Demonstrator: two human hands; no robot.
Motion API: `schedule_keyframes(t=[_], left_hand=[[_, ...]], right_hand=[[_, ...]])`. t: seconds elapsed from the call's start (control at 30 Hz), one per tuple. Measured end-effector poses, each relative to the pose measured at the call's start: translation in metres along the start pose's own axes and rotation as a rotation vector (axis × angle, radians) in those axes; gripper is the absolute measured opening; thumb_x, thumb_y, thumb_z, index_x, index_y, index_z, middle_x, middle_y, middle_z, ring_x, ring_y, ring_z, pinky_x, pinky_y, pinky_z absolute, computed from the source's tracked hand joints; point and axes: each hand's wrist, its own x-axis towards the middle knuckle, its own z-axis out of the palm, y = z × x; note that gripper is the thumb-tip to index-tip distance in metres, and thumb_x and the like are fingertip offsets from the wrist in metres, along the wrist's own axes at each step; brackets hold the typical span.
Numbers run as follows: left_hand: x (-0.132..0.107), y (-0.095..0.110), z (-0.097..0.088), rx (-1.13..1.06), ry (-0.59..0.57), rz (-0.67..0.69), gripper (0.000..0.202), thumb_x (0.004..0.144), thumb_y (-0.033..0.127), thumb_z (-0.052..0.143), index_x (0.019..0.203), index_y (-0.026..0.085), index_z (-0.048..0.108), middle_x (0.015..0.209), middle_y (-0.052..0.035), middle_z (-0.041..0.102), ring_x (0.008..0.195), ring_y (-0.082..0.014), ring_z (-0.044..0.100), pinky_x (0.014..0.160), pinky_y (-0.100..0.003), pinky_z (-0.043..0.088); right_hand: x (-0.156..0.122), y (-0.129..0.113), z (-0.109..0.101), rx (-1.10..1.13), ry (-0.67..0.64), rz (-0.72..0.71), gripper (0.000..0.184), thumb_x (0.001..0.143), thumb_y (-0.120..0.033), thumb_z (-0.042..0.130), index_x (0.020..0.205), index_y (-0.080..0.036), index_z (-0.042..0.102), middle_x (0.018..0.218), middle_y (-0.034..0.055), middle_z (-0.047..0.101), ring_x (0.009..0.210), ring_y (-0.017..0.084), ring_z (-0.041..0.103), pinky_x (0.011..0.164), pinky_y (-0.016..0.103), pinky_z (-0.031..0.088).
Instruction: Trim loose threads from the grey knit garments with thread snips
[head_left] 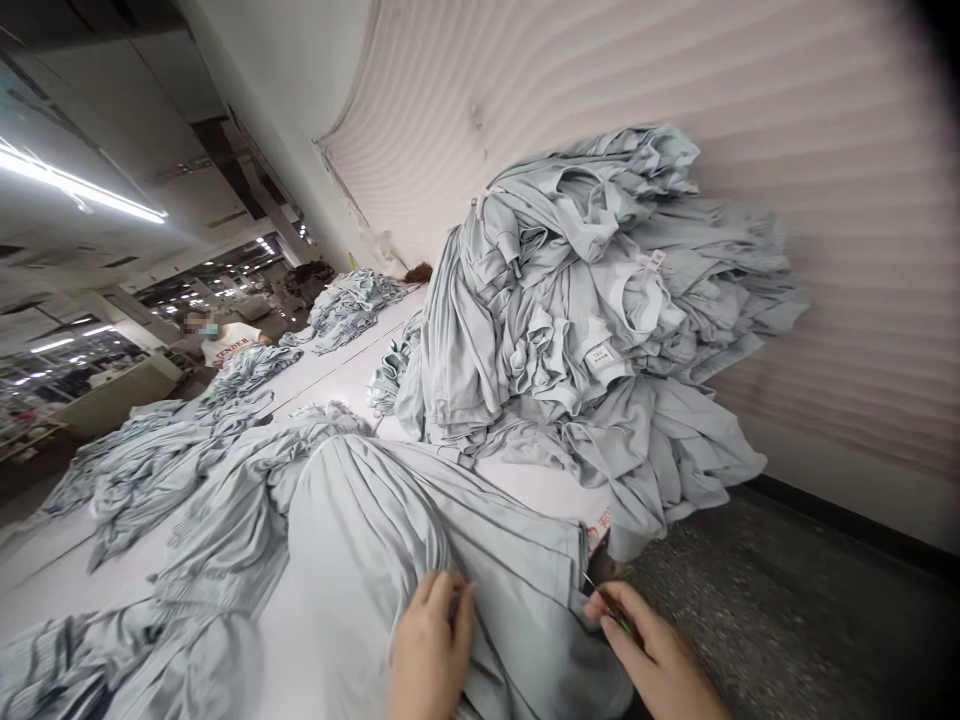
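A pale grey-green garment point(360, 530) lies spread over the near end of the table and hangs over its edge. My left hand point(433, 640) is closed on a fold of this garment, thumb against fingers. To the right, my right hand point(637, 630) is closed around thread snips point(627, 627); a bit of green handle and a thin metal blade show, the rest is hidden in the palm. The blade touches or nearly touches the garment's hemmed corner, and I cannot tell which.
A tall heap of similar garments point(540, 290), some with white labels, leans toward the pink corrugated wall point(675, 70). More garments point(202, 470) lie along the white table point(345, 375). Past the far side is a masked person point(229, 342). Dark speckled floor point(810, 600) shows at right.
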Motion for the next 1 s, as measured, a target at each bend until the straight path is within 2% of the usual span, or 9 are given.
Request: schedule_keyframes(t=[0.17,0.33,0.47,0.57,0.67,0.8,0.93,0.97,1.0], left_hand=[[0.034,-0.035,-0.004,0.165,0.034,-0.128,0.022,0.094,0.031,0.043,0.085,0.022,0.061,0.090,-0.0058,0.065,0.081,-0.0238,0.065,0.067,-0.032,0.045],[0.078,-0.063,-0.001,0.188,0.091,-0.189,0.023,0.093,0.030,0.045,0.084,0.019,0.063,0.089,-0.0094,0.070,0.085,-0.0256,0.066,0.071,-0.033,0.043],[0.110,-0.093,-0.011,0.148,0.128,-0.237,0.021,0.092,0.029,0.050,0.085,0.016,0.065,0.086,-0.0079,0.070,0.081,-0.0218,0.064,0.075,-0.035,0.045],[0.130,-0.110,-0.018,0.055,0.150,-0.263,0.021,0.092,0.033,0.053,0.086,0.016,0.064,0.084,-0.0028,0.067,0.081,-0.0182,0.062,0.080,-0.038,0.046],[0.141,-0.120,-0.026,-0.120,0.153,-0.274,0.024,0.090,0.039,0.056,0.086,0.016,0.063,0.079,-0.0008,0.065,0.079,-0.0173,0.061,0.080,-0.038,0.047],[0.119,-0.123,-0.051,-0.468,0.136,-0.283,0.036,0.090,0.052,0.045,0.090,0.018,0.058,0.066,0.0038,0.058,0.051,-0.0113,0.050,0.056,-0.027,0.045],[0.053,-0.110,-0.083,-0.652,0.146,-0.249,0.036,0.088,0.057,0.043,0.079,0.022,0.047,0.052,0.0092,0.045,0.040,-0.0078,0.036,0.044,-0.021,0.035],[0.036,-0.104,-0.087,-0.642,0.118,-0.219,0.034,0.086,0.054,0.051,0.075,0.022,0.051,0.051,0.0078,0.047,0.043,-0.0091,0.041,0.045,-0.021,0.035],[0.021,-0.097,-0.088,-0.509,0.071,-0.109,0.029,0.085,0.048,0.058,0.073,0.021,0.057,0.060,0.0032,0.058,0.054,-0.0112,0.053,0.053,-0.021,0.041]], right_hand=[[0.011,-0.036,0.024,-0.208,-0.071,-0.134,0.023,0.094,-0.035,0.037,0.101,-0.023,0.056,0.102,0.0085,0.073,0.098,0.021,0.068,0.084,0.029,0.052],[0.067,-0.059,0.060,-0.337,-0.101,-0.196,0.017,0.090,-0.024,0.041,0.094,-0.026,0.057,0.096,0.0047,0.072,0.089,0.026,0.068,0.075,0.034,0.049],[0.107,-0.061,0.072,-0.341,-0.126,-0.214,0.017,0.088,-0.023,0.042,0.093,-0.025,0.057,0.092,0.0048,0.073,0.085,0.024,0.070,0.072,0.032,0.051],[0.107,-0.066,0.072,-0.313,-0.117,-0.241,0.019,0.090,-0.026,0.040,0.099,-0.023,0.057,0.100,0.0065,0.072,0.095,0.023,0.068,0.080,0.032,0.051],[0.082,-0.069,0.073,-0.287,-0.143,-0.289,0.020,0.089,-0.026,0.043,0.102,-0.023,0.058,0.106,0.0060,0.069,0.101,0.020,0.065,0.086,0.029,0.051],[0.055,-0.059,0.082,-0.299,-0.273,-0.317,0.031,0.076,-0.012,0.050,0.100,-0.025,0.063,0.104,0.0046,0.066,0.090,0.019,0.068,0.080,0.027,0.053],[0.050,-0.049,0.078,-0.205,-0.221,-0.299,0.014,0.085,-0.021,0.047,0.082,-0.023,0.060,0.086,0.0042,0.063,0.077,0.018,0.066,0.071,0.025,0.055],[0.049,-0.049,0.075,-0.163,-0.205,-0.286,0.014,0.086,-0.023,0.047,0.083,-0.023,0.060,0.086,0.0049,0.064,0.079,0.018,0.066,0.071,0.025,0.055],[0.047,-0.050,0.072,-0.133,-0.207,-0.268,0.014,0.085,-0.023,0.048,0.088,-0.024,0.062,0.089,0.0059,0.065,0.083,0.019,0.067,0.072,0.024,0.055]])
